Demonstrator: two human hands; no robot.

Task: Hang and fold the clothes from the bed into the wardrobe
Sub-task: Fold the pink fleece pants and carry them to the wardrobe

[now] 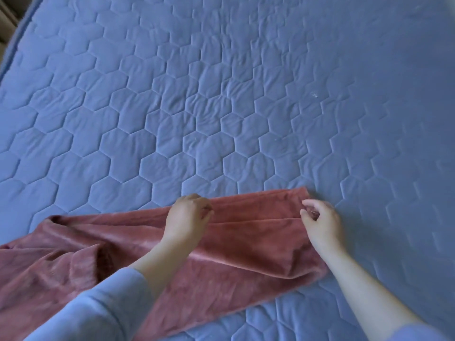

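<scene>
**Item:** pink garment [241,242], plush. It lies on the blue quilted bed cover [221,94] from 7 to 5 o'clock, right end doubled lengthwise, left end rumpled.

**Left hand** [188,219], 6 o'clock: fingers curled, gripping the folded edge.

**Right hand** [322,223], 5 o'clock: fingers bent, pinching the same fold near the garment's far corner.

**Step, as judged:** folding, partway through. The wardrobe is not in view.

**Next move, as judged:** carry the held edge across evenly with both hands together, then flatten the rumpled end.
</scene>
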